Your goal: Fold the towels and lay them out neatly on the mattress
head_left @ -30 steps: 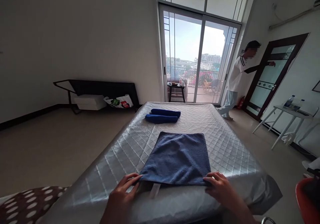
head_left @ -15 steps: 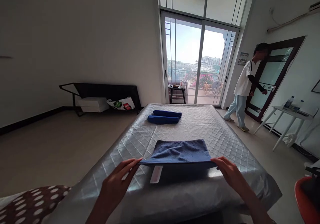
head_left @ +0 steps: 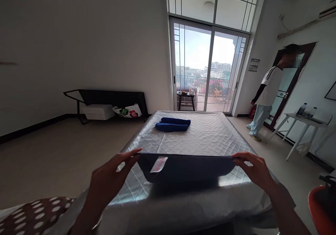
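A dark blue towel [head_left: 189, 168] is stretched between my hands above the near part of a bed-like surface with a silver quilted cover [head_left: 210, 130]. My left hand [head_left: 111, 177] pinches its left upper corner between thumb and fingers. The right upper corner is pinched the same way by my right hand [head_left: 256, 168]. A white label [head_left: 159, 164] with reddish print hangs at the towel's left side. The towel's far face is hidden from me. Farther back on the cover lie two rolled or folded blue towels [head_left: 173, 126], side by side.
At right, a person [head_left: 269, 88] stands by the dark-framed door, near a small white table [head_left: 306, 119] with bottles. A black rack [head_left: 112, 96] with a white box stands left. Brown polka-dot fabric [head_left: 36, 214] and a red chair [head_left: 320, 207] flank the near corners.
Both my hands have risen and spread slightly apart, lifting the towel's near edge so that it hangs upright. The person at right has moved further right.
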### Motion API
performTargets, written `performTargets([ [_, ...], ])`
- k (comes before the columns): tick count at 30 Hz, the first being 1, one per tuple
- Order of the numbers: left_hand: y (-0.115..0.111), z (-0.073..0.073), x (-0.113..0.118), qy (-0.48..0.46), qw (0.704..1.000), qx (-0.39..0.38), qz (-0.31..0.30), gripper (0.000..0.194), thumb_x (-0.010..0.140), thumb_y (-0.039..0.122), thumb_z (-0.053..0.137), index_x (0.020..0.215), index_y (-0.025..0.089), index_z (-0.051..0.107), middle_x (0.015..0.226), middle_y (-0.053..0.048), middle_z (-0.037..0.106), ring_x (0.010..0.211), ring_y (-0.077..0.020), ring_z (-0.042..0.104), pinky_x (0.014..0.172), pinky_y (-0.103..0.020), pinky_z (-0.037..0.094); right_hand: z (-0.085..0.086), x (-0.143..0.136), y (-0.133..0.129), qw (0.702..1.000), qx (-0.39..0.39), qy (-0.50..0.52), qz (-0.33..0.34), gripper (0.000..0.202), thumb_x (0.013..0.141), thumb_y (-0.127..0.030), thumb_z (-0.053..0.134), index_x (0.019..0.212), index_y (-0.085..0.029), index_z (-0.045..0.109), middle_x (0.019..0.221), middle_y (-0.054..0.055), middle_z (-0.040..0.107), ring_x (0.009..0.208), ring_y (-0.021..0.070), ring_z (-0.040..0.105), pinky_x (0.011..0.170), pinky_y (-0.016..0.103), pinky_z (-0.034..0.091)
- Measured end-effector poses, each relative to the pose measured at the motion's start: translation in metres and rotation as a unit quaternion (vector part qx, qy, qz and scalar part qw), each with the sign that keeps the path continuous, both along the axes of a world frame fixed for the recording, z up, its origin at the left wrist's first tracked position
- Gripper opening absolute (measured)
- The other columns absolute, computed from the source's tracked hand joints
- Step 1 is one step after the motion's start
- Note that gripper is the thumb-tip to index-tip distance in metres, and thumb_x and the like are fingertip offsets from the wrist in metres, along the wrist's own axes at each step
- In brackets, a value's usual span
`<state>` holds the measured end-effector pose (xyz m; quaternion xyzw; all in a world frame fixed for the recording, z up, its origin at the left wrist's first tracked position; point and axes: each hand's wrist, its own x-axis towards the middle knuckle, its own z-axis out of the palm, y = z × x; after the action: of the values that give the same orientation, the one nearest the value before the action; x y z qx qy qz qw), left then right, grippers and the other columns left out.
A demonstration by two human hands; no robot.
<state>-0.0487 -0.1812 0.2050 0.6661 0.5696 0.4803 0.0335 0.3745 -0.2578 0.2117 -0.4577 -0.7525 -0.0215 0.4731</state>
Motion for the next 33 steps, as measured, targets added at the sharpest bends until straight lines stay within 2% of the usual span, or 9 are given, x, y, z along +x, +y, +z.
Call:
performTargets([
  [3,-0.009,0.021,0.002,-0.084,0.996,-0.022,0.034,0.052,0.069,0.074,0.061,0.090,0.030,0.079,0.076,0.005,0.076,0.060,-0.0124,0.064,0.055,-0.021,0.049,0.024,0.001,-0.002,0.999,0.020,0.010,-0.038,0.021,0.093,-0.045,0.063,0.100,-0.030,0.076,0.082,0.000,0.079,0.061,0.0164,0.072,0.055,0.025,0.059],
  [7,-0.022,0.050,0.005,-0.158,0.987,-0.036,0.025,0.047,0.063,0.070,0.070,0.090,0.032,0.079,0.056,0.007,0.065,0.054,-0.0115,0.060,0.048,-0.019,0.047,0.054,0.001,-0.011,0.997,0.048,0.011,-0.061,0.022,0.093,-0.044,0.063,0.099,-0.028,0.078,0.079,-0.001,0.079,0.061,0.0146,0.072,0.056,0.022,0.058],
  [12,-0.029,0.072,0.016,-0.248,0.967,-0.059,0.006,0.042,0.061,0.060,0.075,0.089,0.029,0.078,0.054,0.007,0.068,0.054,-0.0148,0.066,0.051,-0.023,0.054,0.066,-0.002,-0.021,0.997,0.030,0.015,-0.064,0.024,0.094,-0.045,0.062,0.099,-0.027,0.077,0.075,-0.002,0.077,0.055,0.0129,0.069,0.055,0.023,0.057],
  [15,-0.019,0.068,0.019,-0.276,0.957,-0.086,-0.040,0.043,0.062,0.057,0.077,0.090,0.025,0.076,0.072,0.003,0.077,0.062,-0.0172,0.072,0.060,-0.027,0.060,0.057,-0.002,-0.015,0.997,0.001,0.028,-0.070,0.027,0.095,-0.047,0.060,0.102,-0.027,0.077,0.078,-0.002,0.077,0.049,0.0117,0.065,0.051,0.023,0.056],
  [18,0.007,0.054,0.017,-0.280,0.946,-0.132,-0.093,0.055,0.057,0.062,0.080,0.093,0.020,0.073,0.076,0.000,0.078,0.067,-0.0198,0.074,0.068,-0.032,0.062,0.048,0.002,0.006,0.997,-0.039,0.012,-0.066,0.033,0.094,-0.053,0.058,0.100,-0.027,0.078,0.078,-0.001,0.076,0.048,0.0113,0.063,0.050,0.023,0.054],
  [22,0.062,0.041,0.020,-0.295,0.929,-0.158,-0.158,0.065,0.051,0.063,0.085,0.093,0.015,0.070,0.082,-0.004,0.077,0.071,-0.0210,0.074,0.083,-0.041,0.061,0.048,0.010,0.059,0.996,-0.048,-0.026,-0.069,0.041,0.091,-0.060,0.058,0.087,-0.025,0.080,0.086,0.004,0.076,0.059,0.0136,0.067,0.057,0.026,0.056],
  [27,0.125,0.051,0.038,-0.340,0.913,-0.093,-0.207,0.047,0.062,0.046,0.085,0.090,0.014,0.066,0.081,-0.002,0.074,0.080,-0.0195,0.072,0.096,-0.045,0.055,0.062,0.010,0.131,0.991,-0.067,0.074,-0.084,0.049,0.086,-0.065,0.060,0.087,-0.021,0.079,0.096,0.007,0.074,0.051,0.0109,0.063,0.048,0.026,0.052],
  [30,0.138,0.054,0.042,-0.358,0.908,-0.036,-0.212,0.038,0.064,0.043,0.081,0.087,0.016,0.066,0.084,-0.002,0.074,0.086,-0.0205,0.072,0.097,-0.042,0.055,0.063,0.007,0.150,0.984,-0.077,0.151,-0.059,0.049,0.086,-0.064,0.059,0.095,-0.020,0.077,0.095,0.006,0.075,0.058,0.0144,0.069,0.052,0.028,0.056],
  [33,0.130,0.029,0.034,-0.347,0.915,-0.020,-0.204,0.037,0.065,0.045,0.078,0.088,0.018,0.068,0.093,-0.004,0.076,0.089,-0.0209,0.072,0.097,-0.041,0.054,0.038,0.007,0.143,0.985,-0.058,0.159,-0.044,0.040,0.087,-0.059,0.062,0.097,-0.022,0.075,0.091,0.004,0.076,0.074,0.0186,0.073,0.069,0.032,0.060],
])
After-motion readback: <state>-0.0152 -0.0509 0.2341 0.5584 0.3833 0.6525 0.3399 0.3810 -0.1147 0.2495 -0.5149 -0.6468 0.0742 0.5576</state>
